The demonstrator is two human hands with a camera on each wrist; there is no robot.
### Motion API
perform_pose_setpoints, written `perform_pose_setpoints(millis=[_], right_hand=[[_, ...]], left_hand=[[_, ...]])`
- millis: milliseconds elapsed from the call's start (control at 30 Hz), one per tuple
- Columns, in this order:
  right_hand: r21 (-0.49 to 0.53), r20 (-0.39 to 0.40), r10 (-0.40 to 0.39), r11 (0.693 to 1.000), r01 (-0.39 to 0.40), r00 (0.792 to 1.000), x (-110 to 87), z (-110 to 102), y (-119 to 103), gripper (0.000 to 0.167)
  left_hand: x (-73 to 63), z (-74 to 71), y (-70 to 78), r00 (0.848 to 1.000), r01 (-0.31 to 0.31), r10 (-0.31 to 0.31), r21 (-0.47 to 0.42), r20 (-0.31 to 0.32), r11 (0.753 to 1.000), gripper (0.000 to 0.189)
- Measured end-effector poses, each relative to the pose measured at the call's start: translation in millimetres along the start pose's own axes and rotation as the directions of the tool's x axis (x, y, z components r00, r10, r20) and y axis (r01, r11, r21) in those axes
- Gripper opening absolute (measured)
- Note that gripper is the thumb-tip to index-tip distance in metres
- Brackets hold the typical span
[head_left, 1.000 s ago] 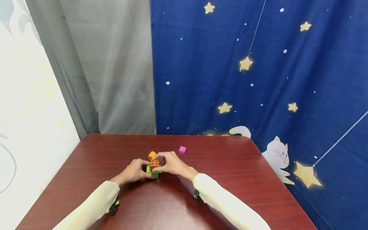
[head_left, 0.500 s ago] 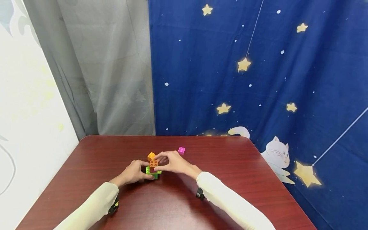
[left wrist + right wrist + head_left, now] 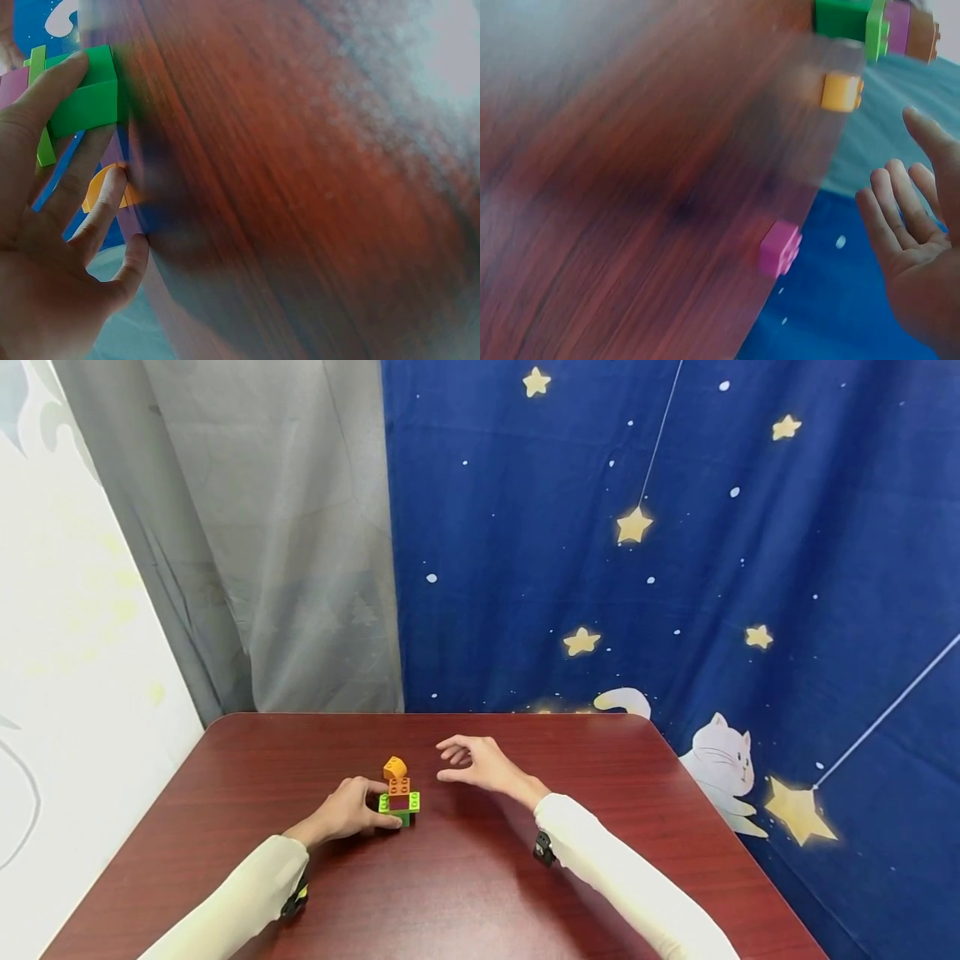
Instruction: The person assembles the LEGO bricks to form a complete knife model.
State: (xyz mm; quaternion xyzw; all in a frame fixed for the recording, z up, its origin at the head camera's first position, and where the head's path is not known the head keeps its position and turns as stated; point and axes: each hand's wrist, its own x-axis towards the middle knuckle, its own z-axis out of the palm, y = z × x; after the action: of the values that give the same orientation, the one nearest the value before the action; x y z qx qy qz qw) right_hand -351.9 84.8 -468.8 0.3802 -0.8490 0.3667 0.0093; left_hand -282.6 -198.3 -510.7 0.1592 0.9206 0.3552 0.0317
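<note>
A small stack of toy building bricks stands on the table. Its base is a green brick (image 3: 97, 103), then a lime plate (image 3: 414, 802), a purple brick (image 3: 897, 27) and an orange-brown brick (image 3: 399, 786) on top. My left hand (image 3: 347, 808) pinches the green brick, thumb on the near side; in the left wrist view its other fingers spread below. To the right of the stack, my right hand (image 3: 486, 767) hovers with loosely bent fingers and holds nothing. A yellow-orange brick (image 3: 394, 768) with a curved side sits just behind the stack.
A pink brick (image 3: 780, 248) lies on the table toward its far edge, seen in the right wrist view; in the head view my right hand hides it. The dark red table (image 3: 465, 893) ends at a blue star-patterned curtain (image 3: 525, 568) and a grey one.
My right hand has let go of the orange-brown brick, which stays on top of the stack, and has moved right and away. The left hand keeps its hold in place.
</note>
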Motion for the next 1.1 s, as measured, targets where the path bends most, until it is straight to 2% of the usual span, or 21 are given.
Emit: perform_pose_setpoints(millis=[233,500,867,1100], right_hand=[[-0.001,-0.067,0.044,0.999,-0.044,0.997,-4.3,-18.4,23.1,0.046],[0.036,-0.099,0.125,0.992,-0.122,0.987,-10.3,-28.5,43.2,0.051],[-0.036,-0.158,0.217,0.974,-0.225,0.963,-8.9,-26.4,65.0,0.054],[-0.050,-0.162,0.252,0.964,-0.263,0.954,-2.0,-19.7,70.7,0.056]], left_hand=[[-1.1,-0.4,-0.1,1.000,0.018,-0.018,0.024,-0.009,1.000,0.063],[-1.0,-0.8,0.5,1.000,0.010,-0.010,0.006,-0.005,1.000,0.062],[-2.0,0.6,2.2,0.999,0.046,-0.045,-0.017,0.008,0.999,0.064],[-1.1,0.6,2.8,0.999,0.035,-0.035,0.004,-0.005,0.999,0.063]])
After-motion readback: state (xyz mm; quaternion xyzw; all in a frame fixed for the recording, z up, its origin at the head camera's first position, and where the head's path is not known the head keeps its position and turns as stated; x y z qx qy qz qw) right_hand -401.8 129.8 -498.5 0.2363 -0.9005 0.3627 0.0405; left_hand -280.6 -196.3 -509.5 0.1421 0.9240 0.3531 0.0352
